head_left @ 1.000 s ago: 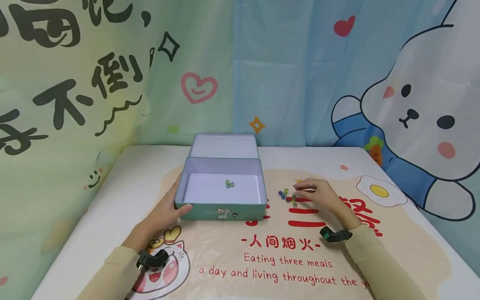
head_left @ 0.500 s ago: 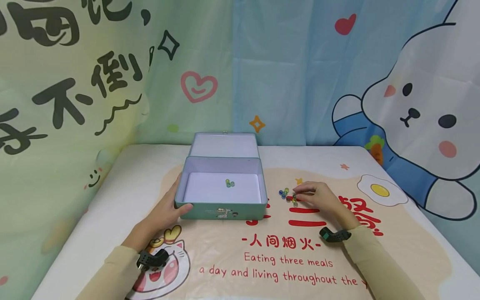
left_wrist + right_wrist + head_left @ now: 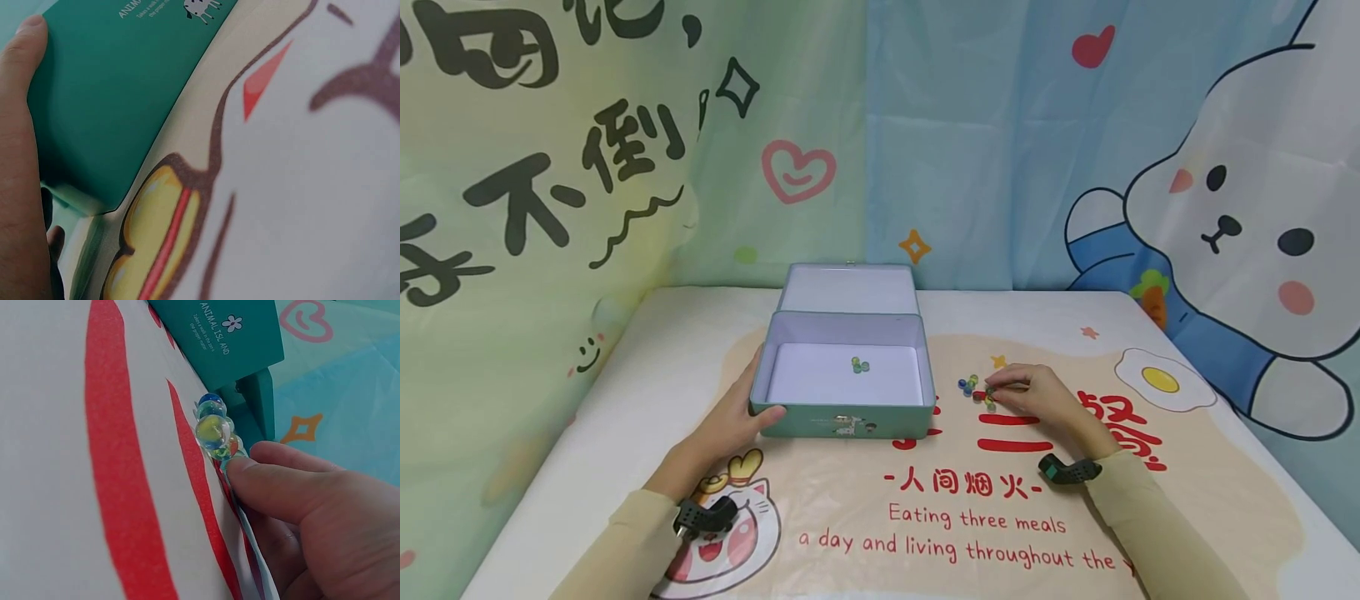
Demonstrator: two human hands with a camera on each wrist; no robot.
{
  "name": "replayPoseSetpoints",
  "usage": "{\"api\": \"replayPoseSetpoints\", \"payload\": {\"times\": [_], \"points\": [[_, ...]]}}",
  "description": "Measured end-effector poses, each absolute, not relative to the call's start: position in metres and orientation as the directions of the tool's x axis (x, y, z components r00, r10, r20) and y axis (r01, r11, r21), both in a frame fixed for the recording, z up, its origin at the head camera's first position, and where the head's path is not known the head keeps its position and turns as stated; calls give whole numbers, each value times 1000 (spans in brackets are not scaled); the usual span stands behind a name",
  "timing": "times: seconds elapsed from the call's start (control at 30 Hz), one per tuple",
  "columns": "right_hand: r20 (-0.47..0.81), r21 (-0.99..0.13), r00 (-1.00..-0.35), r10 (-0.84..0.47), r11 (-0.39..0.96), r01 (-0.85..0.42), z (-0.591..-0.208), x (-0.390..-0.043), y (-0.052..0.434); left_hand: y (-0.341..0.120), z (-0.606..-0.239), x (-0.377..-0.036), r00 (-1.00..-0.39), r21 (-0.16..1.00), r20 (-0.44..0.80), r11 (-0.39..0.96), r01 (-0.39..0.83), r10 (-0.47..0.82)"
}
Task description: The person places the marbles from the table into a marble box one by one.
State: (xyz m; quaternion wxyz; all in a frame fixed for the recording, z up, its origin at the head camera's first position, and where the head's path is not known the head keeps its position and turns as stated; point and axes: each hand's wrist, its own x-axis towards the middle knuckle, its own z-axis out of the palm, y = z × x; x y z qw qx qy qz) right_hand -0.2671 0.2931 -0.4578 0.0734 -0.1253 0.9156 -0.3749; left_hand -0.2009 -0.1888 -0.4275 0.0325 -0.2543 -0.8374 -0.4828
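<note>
A green tin box [image 3: 842, 422] with a pale inside stands on the table, its lid [image 3: 850, 290] folded back. My left hand [image 3: 733, 417] holds the box's left side, thumb at the front corner; the left wrist view shows the thumb lying against the green wall [image 3: 100, 106]. Several small glass marbles [image 3: 860, 365] lie in the box. To its right is a loose cluster of marbles [image 3: 967, 386], blue, green and yellow. My right hand [image 3: 1033, 390] pinches a marble at that cluster's right edge, thumb and forefinger close together; the fingers partly hide it in the right wrist view.
A printed tablecloth [image 3: 970, 575] with red lettering covers the table. Behind it hangs a patterned curtain [image 3: 985, 167], close past the raised lid. A dark band [image 3: 1067, 469] sits on my right wrist, another [image 3: 706, 517] on my left.
My right hand has lowered slightly and its thumb and fingers have come together at the right side of the marble cluster. The left hand and box stay put.
</note>
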Motion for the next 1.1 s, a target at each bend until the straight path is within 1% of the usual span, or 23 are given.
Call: {"api": "replayPoseSetpoints", "payload": {"times": [0.13, 0.37, 0.53, 0.6, 0.77, 1.1], "points": [[-29, -712, -955, -296, 677, -188, -458, -267, 293, -190, -430, -204, -865, 794, 303, 396, 461, 399], [19, -700, -942, -336, 668, -253, -458, -268, 291, -199, -461, -222, -866, 782, 316, 410, 469, 387], [45, -671, -938, -345, 685, -284, -459, -268, 290, -194, -440, -211, -870, 795, 302, 400, 456, 391], [45, -674, -940, -339, 684, -279, -459, -268, 289, -191, -430, -204, -871, 799, 296, 399, 450, 391], [44, -681, -944, -326, 682, -267, -460, -267, 288, -191, -430, -204, -871, 795, 293, 406, 451, 395], [16, -700, -958, -288, 680, -216, -461, -266, 291, -200, -463, -223, -875, 786, 301, 420, 453, 380]]}}
